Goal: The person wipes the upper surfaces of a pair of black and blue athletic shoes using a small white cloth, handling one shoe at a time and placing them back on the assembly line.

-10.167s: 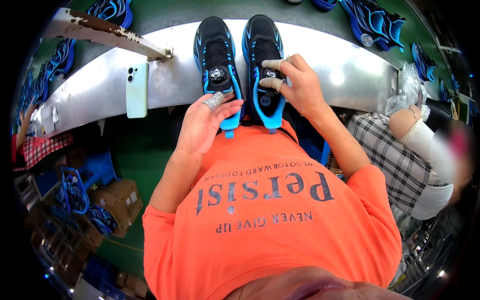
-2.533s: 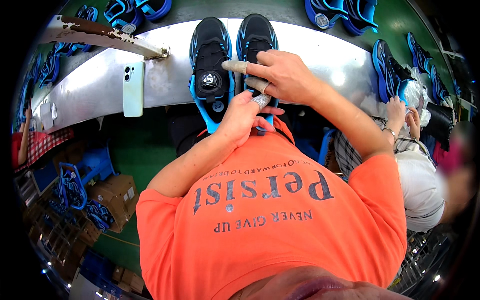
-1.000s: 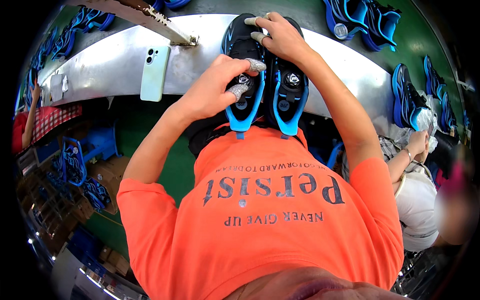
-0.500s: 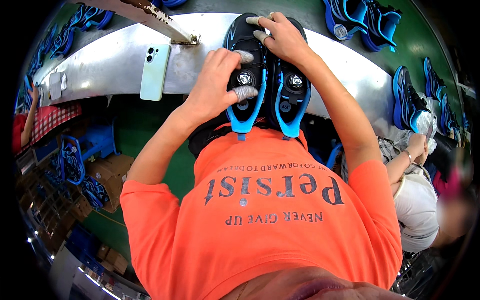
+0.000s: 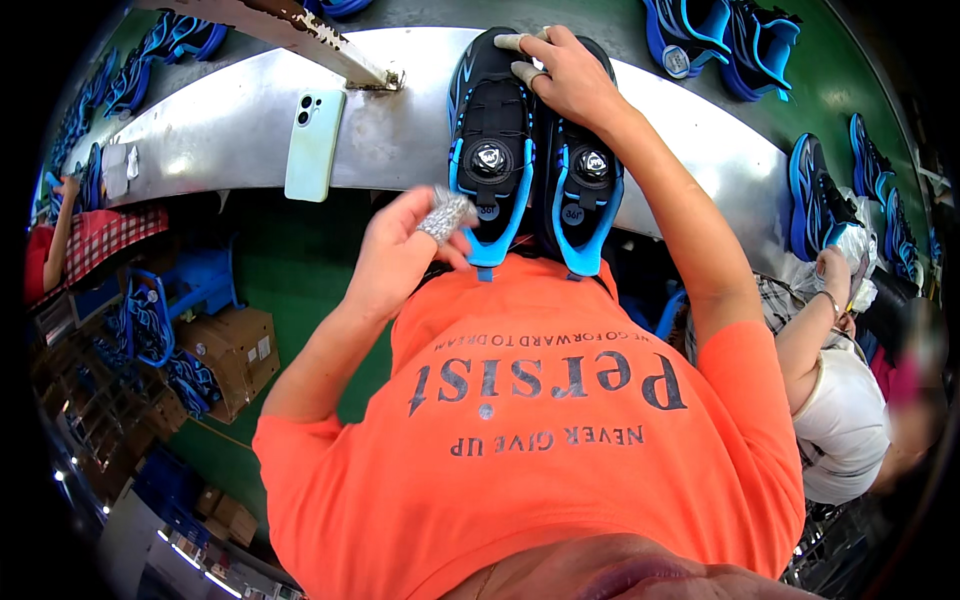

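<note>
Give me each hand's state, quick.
Left hand: closed on a small silvery wad.
Right hand: open, resting on the toes of the black-and-blue shoes.

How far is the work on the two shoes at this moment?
Done, as it looks: the pair of black and blue shoes stands side by side on the metal bench, each with its round dial fitted. In hand: the right hand presses on the toes, while the left hand holds a small silvery piece beside the left shoe's heel. Left: more shoes wait on the green belt; their state is unclear.
</note>
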Action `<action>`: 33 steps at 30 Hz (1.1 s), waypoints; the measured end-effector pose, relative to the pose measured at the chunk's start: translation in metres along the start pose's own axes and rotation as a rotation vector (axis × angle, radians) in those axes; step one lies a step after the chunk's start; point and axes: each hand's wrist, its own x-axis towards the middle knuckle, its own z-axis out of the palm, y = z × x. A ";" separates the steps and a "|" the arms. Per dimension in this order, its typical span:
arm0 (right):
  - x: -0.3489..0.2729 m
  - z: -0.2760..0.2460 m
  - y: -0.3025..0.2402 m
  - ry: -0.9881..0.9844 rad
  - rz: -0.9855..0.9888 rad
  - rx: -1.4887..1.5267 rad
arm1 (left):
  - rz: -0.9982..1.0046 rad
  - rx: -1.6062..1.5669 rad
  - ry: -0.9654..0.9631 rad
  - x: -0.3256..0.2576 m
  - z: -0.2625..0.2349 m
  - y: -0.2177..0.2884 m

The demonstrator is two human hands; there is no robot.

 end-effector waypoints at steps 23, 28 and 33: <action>-0.045 -0.047 -0.075 -0.154 -0.258 0.118 | -0.091 -0.455 -0.054 0.028 0.024 -0.010; -0.036 -0.047 -0.063 -0.236 -0.352 0.382 | -0.099 -0.490 -0.032 0.027 0.028 -0.012; -0.047 -0.038 -0.072 -0.088 -0.244 0.159 | -0.083 -0.543 0.010 0.030 0.032 -0.014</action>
